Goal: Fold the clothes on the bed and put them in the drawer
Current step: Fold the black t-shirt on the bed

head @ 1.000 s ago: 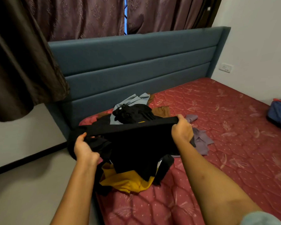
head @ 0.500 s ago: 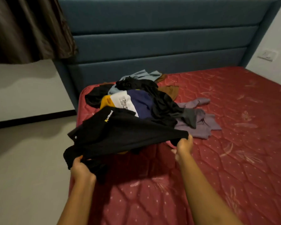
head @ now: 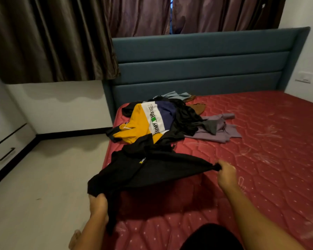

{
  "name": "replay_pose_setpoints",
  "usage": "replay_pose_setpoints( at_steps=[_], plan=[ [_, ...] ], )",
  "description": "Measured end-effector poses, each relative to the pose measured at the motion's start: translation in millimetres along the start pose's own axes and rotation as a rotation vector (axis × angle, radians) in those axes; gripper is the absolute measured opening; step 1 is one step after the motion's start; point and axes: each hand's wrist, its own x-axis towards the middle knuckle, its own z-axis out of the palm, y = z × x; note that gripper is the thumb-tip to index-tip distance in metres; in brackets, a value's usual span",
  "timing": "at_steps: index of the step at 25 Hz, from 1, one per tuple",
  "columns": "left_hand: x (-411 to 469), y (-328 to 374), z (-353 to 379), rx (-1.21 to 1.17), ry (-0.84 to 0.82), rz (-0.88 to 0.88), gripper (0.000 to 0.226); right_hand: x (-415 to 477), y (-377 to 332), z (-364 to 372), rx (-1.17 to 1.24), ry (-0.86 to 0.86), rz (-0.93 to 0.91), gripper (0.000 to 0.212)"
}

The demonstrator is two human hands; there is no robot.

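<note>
Left hand (head: 98,204), right hand (head: 226,175): fingers clamped on opposite edges of black garment (head: 152,172), stretched over bed (head: 251,168) edge. Advice: lower flat, hold taut, clear of pile (head: 157,123); smooth before folding.

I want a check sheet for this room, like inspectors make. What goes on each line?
Surface: red mattress, no sheet on it.
Job's things: black garment stretched between both hands; clothes pile behind it; purple garment beside the pile; drawer at left, shut.
Clutter: nothing seen.
Hands: left hand grips the garment's near corner; right hand pinches its other end.
Cables: nothing seen.
Surroundings: blue headboard, dark curtains, wall socket.
</note>
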Motion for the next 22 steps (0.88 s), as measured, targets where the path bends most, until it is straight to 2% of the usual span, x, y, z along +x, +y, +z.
replay_pose_setpoints(
  at_steps=[2, 4, 7, 9, 12, 14, 16, 19, 22],
  plan=[
    [-37.8, 3.1, -16.9, 0.163, -0.154, -0.062, 0.035, -21.5, 18.6, -13.2, -0.574, -0.456, -0.010, 0.039],
    [-45.2, -3.8, -33.9, 0.325, -0.225, -0.119, 0.028, -39.5, 29.7, -18.7, -0.872, -0.665, 0.006, 0.038],
    [-60.8, -0.4, -45.2, 0.507, -0.113, -0.160, 0.048, -40.6, 37.5, -25.0, -0.869, -0.741, 0.114, 0.039],
    [-66.6, -0.9, -52.7, 0.604, -0.085, -0.188, 0.049, -34.2, 42.1, -24.6, -0.882, -0.811, 0.178, 0.046],
    [-71.1, 1.6, -60.4, 0.895, -0.194, -0.279, 0.045, -33.7, 34.5, -15.6, -0.945, -0.959, 0.253, 0.045],
    [-47.3, 10.0, -58.0, 1.146, -0.112, -0.189, 0.060, -26.6, 30.2, -0.6, -0.945, -1.000, 0.258, 0.044],
    [-16.3, 19.4, -46.1, 1.247, -0.041, -0.100, 0.061, -2.1, 36.1, 25.8, -0.891, -0.932, 0.273, 0.051],
    [12.8, 41.6, -5.8, 1.296, -0.082, 0.086, 0.055, 56.4, 55.4, 86.7, -0.767, -0.879, 0.301, 0.052],
    [55.4, 57.8, 49.4, 1.365, -0.151, 0.321, 0.047, 74.4, -8.9, 102.1, -0.648, -0.793, 0.230, 0.049]
  ],
)
